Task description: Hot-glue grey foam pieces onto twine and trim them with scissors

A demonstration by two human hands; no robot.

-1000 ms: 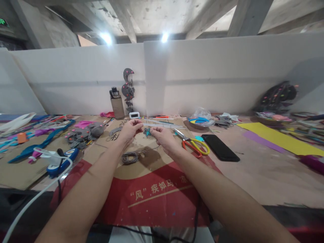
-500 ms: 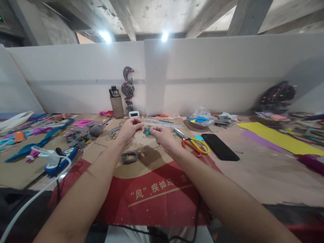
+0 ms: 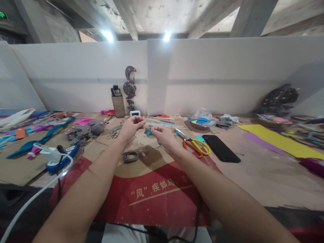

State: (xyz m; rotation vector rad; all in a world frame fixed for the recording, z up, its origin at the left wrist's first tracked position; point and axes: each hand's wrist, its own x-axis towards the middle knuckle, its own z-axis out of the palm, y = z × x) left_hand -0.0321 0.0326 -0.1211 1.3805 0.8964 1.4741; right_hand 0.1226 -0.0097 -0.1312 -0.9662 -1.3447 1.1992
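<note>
Both my hands are held out over a sheet of cardboard (image 3: 152, 189) with a red printed band. My left hand (image 3: 131, 126) is closed in a pinch, and a thin grey string runs from it. My right hand (image 3: 163, 136) is also pinched shut, right beside a small teal and grey felt star (image 3: 148, 131) that sits between the two hands. A loose coil of grey cord (image 3: 130, 156) lies on the cardboard just below my left wrist. What exactly each pinch holds is too small to make out beyond the string.
Scissors (image 3: 194, 146) with yellow and red handles and a black phone (image 3: 221, 153) lie to the right. A ruler (image 3: 164, 125), a brown bottle (image 3: 118, 104) and a hanging felt moon piece (image 3: 129, 87) stand behind. A blue glue gun (image 3: 60, 160) and felt scraps (image 3: 81, 133) lie left; yellow sheets (image 3: 278, 140) right.
My hands have stayed almost in place, with the left hand lifted slightly. The view has tilted a little.
</note>
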